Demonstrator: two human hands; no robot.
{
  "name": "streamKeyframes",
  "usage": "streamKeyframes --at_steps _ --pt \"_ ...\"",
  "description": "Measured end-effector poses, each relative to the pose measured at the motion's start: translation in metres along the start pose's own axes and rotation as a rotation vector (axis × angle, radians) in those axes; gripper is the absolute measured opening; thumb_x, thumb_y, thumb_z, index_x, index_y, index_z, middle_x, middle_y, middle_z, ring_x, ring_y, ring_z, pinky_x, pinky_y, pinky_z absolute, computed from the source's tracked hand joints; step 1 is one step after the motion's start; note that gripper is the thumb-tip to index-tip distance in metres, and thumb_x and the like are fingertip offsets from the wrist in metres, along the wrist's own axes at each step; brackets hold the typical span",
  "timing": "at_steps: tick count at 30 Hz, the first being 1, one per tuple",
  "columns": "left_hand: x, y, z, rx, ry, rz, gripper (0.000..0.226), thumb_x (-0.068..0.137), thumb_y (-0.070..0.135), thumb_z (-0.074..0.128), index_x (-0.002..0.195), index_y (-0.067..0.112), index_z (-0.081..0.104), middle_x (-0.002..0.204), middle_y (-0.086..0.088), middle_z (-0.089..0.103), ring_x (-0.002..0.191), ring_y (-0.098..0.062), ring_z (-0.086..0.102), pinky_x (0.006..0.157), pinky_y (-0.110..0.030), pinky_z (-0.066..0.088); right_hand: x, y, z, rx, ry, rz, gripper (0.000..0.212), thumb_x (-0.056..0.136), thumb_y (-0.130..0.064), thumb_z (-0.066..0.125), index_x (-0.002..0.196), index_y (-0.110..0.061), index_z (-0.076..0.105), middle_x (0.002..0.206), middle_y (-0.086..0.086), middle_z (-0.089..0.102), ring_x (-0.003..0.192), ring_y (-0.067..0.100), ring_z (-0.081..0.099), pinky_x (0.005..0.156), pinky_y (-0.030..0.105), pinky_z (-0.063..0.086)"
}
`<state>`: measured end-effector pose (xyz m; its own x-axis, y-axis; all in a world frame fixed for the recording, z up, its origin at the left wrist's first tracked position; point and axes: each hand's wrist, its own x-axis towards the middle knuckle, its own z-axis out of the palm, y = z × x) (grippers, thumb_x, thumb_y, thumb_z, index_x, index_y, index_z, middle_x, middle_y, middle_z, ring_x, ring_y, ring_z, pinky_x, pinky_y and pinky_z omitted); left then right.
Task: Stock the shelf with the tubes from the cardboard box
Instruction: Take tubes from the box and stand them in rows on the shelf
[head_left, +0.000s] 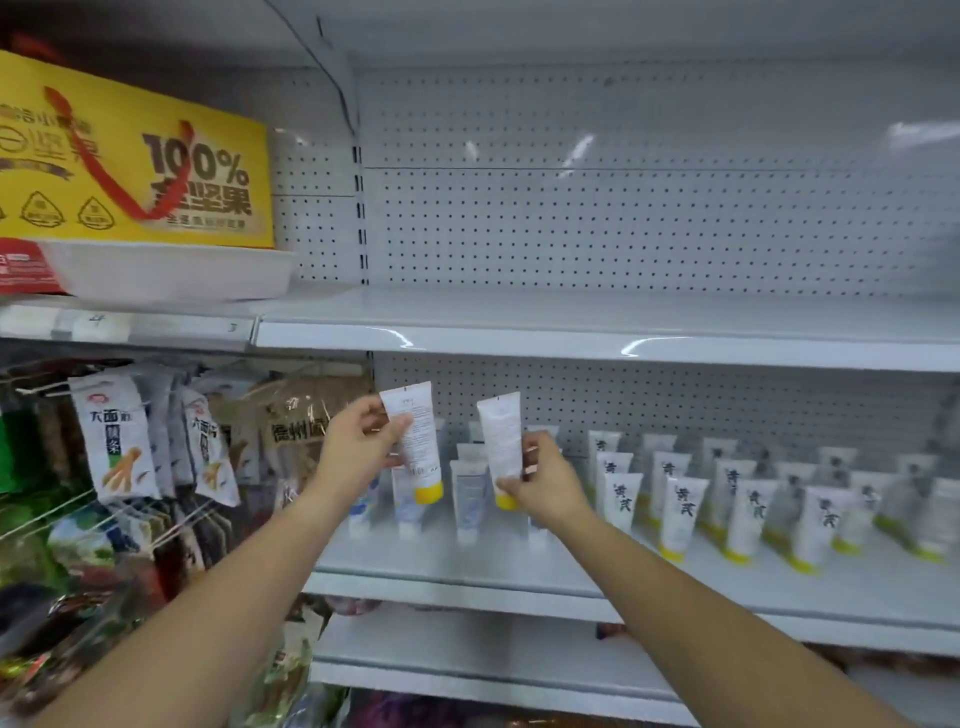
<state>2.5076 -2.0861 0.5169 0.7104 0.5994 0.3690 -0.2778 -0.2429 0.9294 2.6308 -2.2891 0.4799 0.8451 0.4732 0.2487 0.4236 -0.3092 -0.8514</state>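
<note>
The left hand (358, 452) holds one tube (418, 441) upright with its yellow cap down, and its fingers (396, 427) pinch the tube's middle. The right hand (545, 483) holds a second tube (500, 441) the same way, its fingers (540, 448) pinching it low, by the cap. Both tubes are clear of the shelf (467, 569). Behind the fingers stand white-capped tubes (467, 499). To the right of the right fingers, rows of yellow-capped tubes (678, 512) stand on their caps. Up and left of the left fingers, a white tray (171, 273) carries a yellow box (130, 156).
</note>
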Motion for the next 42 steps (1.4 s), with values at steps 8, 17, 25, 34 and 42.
streamKeyframes --at_steps 8,17,25,34,42 --pt "-0.027 0.015 0.135 -0.047 -0.138 -0.009 0.018 0.092 0.006 0.067 0.109 0.01 0.061 0.096 -0.007 0.073 0.085 -0.024 0.071 0.058 -0.028 0.059 -0.042 0.058 -0.131 -0.048 0.158 0.06 0.042 0.082 -0.014 0.076 0.11 -0.018 0.046 0.1 -0.004 0.061 0.092 0.017 0.062 0.07 0.026 0.049" --pt "-0.05 0.022 0.271 -0.063 -0.319 -0.023 0.017 0.093 0.007 0.066 0.109 0.012 0.061 0.096 -0.008 0.073 0.088 -0.022 0.072 0.065 -0.035 0.062 -0.088 0.121 -0.255 -0.071 0.328 0.172 0.043 0.083 -0.013 0.075 0.114 -0.019 0.046 0.098 -0.008 0.06 0.086 0.01 0.062 0.07 0.025 0.052" --pt "-0.05 0.02 0.377 -0.125 -0.475 -0.037 0.021 0.093 0.01 0.066 0.113 0.009 0.061 0.101 -0.012 0.073 0.091 -0.027 0.072 0.068 -0.042 0.062 -0.107 0.169 -0.328 -0.115 0.474 0.269 0.043 0.08 -0.011 0.076 0.112 -0.02 0.048 0.103 -0.004 0.063 0.093 0.014 0.063 0.071 0.023 0.05" --pt "-0.023 0.013 0.462 -0.124 -0.565 0.014 0.016 0.089 0.015 0.071 0.103 0.014 0.063 0.1 -0.011 0.071 0.091 -0.028 0.071 0.071 -0.053 0.061 -0.085 0.209 -0.373 -0.197 0.558 0.349 0.04 0.082 -0.01 0.075 0.11 -0.017 0.048 0.098 -0.006 0.06 0.087 0.013 0.063 0.06 0.014 0.045" --pt "-0.008 0.016 0.504 -0.04 -0.55 0.077 0.017 0.091 0.016 0.069 0.105 0.01 0.061 0.092 0.003 0.066 0.078 -0.005 0.063 0.051 -0.009 0.05 -0.063 0.245 -0.391 -0.191 0.58 0.374 0.038 0.082 -0.005 0.075 0.106 -0.015 0.047 0.091 -0.01 0.059 0.084 0.013 0.062 0.056 0.009 0.042"
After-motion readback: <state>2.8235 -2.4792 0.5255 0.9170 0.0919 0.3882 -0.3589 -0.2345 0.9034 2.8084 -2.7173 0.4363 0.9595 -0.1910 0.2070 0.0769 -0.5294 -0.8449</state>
